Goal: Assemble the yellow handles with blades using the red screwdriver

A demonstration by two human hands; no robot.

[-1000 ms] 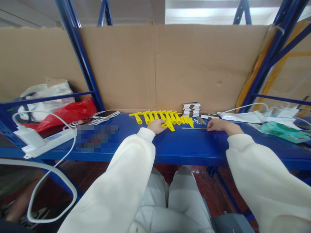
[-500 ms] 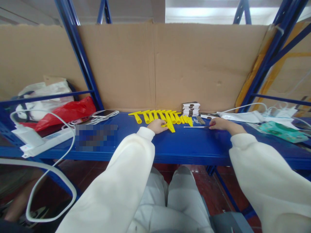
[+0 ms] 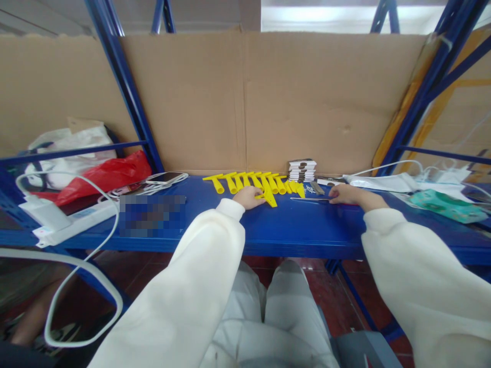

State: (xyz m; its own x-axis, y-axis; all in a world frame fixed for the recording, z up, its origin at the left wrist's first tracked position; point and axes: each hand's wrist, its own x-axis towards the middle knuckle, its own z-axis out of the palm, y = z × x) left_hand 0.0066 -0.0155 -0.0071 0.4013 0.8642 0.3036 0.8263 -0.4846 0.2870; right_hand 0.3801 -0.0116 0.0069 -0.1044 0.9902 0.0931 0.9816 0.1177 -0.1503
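Note:
My left hand (image 3: 248, 198) is closed on a yellow plastic scraper (image 3: 270, 197) with a flared head, low over the blue bench. Just behind it, several similar yellow scrapers (image 3: 244, 179) lie side by side in a row. To its right are smaller yellow wedge-like pieces (image 3: 296, 187). At the right, my right hand (image 3: 343, 195) has its fingers closed round a screwdriver; the thin metal shaft (image 3: 309, 199) points left along the bench, and the hand mostly hides its handle. Small silvery screws (image 3: 309, 189) lie in a loose heap between the hands.
A stack of small white boxes (image 3: 302, 170) stands against the cardboard wall (image 3: 307, 102). Left are a phone (image 3: 165, 177), a red bag (image 3: 111, 176) and a power strip (image 3: 79, 220) with a looping cable. A green packet (image 3: 447, 205) and white pouch (image 3: 383, 182) lie right.
The camera view has shifted very slightly. Both hands keep almost the same places and grips, and the scraper in my left hand has tilted only a little.

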